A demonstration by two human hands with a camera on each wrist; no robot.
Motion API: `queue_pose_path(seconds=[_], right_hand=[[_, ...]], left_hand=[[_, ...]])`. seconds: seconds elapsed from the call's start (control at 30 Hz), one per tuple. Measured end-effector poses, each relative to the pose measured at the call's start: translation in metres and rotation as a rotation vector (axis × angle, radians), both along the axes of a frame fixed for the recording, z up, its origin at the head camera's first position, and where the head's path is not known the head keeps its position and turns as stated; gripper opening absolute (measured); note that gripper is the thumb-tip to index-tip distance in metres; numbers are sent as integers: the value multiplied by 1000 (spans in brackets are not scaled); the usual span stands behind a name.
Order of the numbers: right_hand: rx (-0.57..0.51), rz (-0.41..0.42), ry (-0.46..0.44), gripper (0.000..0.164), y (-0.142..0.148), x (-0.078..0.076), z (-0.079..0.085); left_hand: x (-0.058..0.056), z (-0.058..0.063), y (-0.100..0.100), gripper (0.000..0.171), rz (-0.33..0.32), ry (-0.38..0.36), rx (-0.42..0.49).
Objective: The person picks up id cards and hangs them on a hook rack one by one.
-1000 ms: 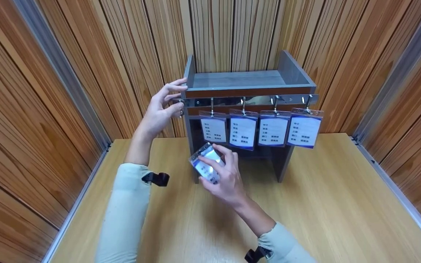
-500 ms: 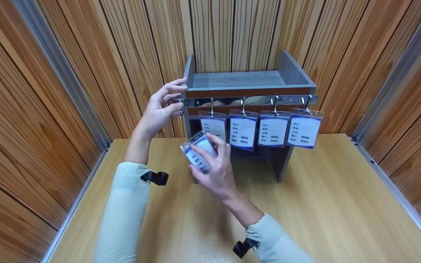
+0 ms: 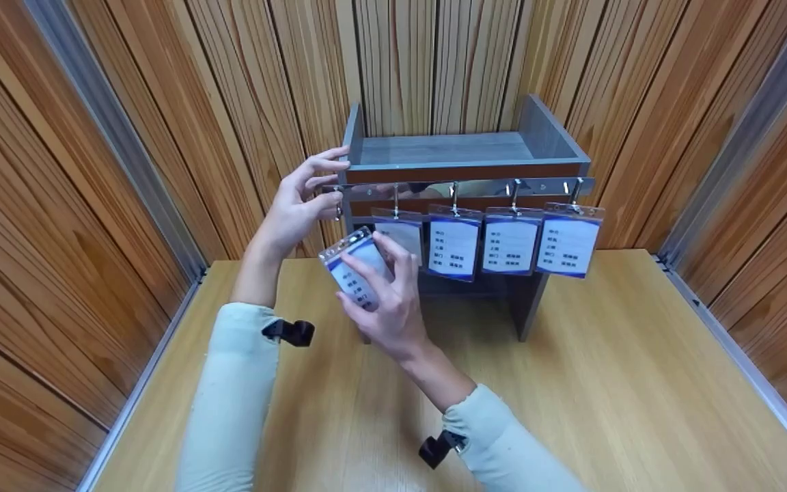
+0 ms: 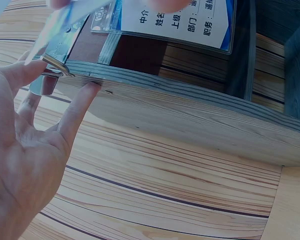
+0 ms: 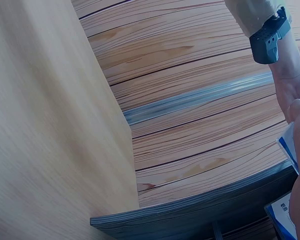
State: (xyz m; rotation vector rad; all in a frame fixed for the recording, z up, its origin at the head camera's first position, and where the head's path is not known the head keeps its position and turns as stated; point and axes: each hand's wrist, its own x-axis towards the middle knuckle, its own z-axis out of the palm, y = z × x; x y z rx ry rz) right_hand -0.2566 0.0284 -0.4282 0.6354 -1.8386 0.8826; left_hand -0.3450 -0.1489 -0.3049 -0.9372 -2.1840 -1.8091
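My right hand (image 3: pixel 390 304) pinches an ID badge in a clear plastic holder (image 3: pixel 359 263), tilted in front of the shelf's left side. It partly overlaps the leftmost hanging badge (image 3: pixel 410 239). In the left wrist view the held holder is a clear blur (image 4: pixel 70 20) near the rail's end. My left hand (image 3: pixel 298 198) rests with extended fingers at the left side of the grey shelf (image 3: pixel 434 147). There, a fingertip touches a metal hook (image 4: pixel 55 65), and another digit presses the side panel's edge (image 4: pixel 105 82).
Several badges, such as the rightmost one (image 3: pixel 571 242), hang from hooks on a metal rail (image 3: pixel 544 186) across the shelf's front. The shelf stands on a wooden table (image 3: pixel 612 383). Wood-panelled walls (image 3: pixel 79 225) enclose it on the left, back and right.
My right hand has moved up and to the left with the badge, towards the shelf's left end. My left hand has stayed in place.
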Motion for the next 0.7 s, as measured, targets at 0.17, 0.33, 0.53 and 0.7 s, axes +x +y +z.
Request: queue_pose_path(seconds=[0.17,0.33,0.53,0.7], right_hand=[[3,-6,38,56,-3,-4,5],[0,-13,53,54,-6,-10,7],[-11,-18,54,52,-10,-17,12],[-19,-16,37,50,-12,-19,14]], left_hand=[[-1,0,1,39,8,-9,1],[-2,0,1,38,5,-13,2],[0,1,0,37,2,-10,1],[0,1,0,37,-4,-9,2]])
